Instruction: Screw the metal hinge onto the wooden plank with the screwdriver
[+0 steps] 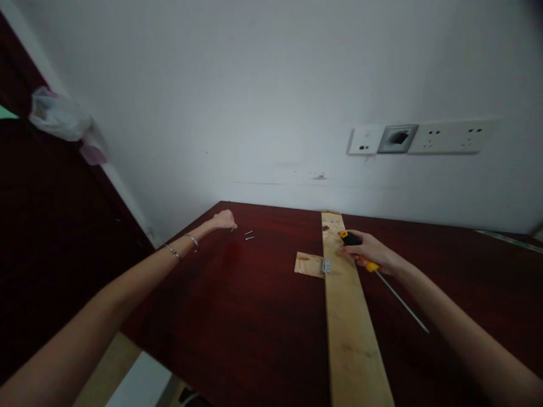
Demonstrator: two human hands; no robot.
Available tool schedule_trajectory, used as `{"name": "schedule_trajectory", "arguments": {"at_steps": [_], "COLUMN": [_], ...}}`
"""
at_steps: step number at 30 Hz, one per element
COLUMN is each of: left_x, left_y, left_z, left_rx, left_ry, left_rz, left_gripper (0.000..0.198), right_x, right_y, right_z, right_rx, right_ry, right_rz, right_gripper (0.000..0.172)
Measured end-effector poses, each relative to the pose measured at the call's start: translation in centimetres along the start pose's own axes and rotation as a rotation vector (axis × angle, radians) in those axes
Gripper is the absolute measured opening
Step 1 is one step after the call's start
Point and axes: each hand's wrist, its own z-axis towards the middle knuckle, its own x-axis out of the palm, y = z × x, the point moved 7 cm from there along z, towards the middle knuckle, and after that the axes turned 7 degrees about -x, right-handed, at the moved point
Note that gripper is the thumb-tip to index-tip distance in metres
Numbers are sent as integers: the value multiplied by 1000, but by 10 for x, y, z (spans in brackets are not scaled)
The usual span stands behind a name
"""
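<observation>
My left hand (224, 219) is closed at the far left of the table, its fingertips on a small screw (232, 230) that partly shows beneath them. Just to its right lie two more screws (249, 238) on the tabletop. My right hand (373, 251) is wrapped round the black and yellow handle of a screwdriver (401, 301), whose shaft points back towards me. Under that hand runs a long wooden board (350, 333). A metal hinge (326, 265) sits at the board's left edge, where a short wooden piece (308, 264) adjoins it.
The dark red table (254, 328) stands against a white wall with a row of sockets (445, 137) at the right. A white plastic bag (59, 116) hangs at the left by a dark door. Below the table's front left corner is a white box-like object (139, 381).
</observation>
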Motion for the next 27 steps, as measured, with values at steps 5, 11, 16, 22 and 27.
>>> {"name": "schedule_trajectory", "arguments": {"at_steps": [5,11,16,22,27], "left_x": [15,31,31,18,-1], "left_y": [23,27,25,15,-30], "left_z": [-13,-13,-14,-20,-18], "left_rx": [-76,-85,-81,-64,67], "left_ry": [76,101,117,110,15], "left_rz": [110,180,203,208,129], "left_gripper": [9,11,13,13,31], "right_x": [-15,-30,-42,-46,-41], "right_y": [21,42,48,52,69], "right_z": [-4,-15,-21,-25,-30], "right_rx": [-53,-72,-83,-140,-220], "right_ry": [-85,-180,-229,-256,-322], "right_rz": [23,7,3,87,229], "right_gripper": [67,58,53,56,31]}}
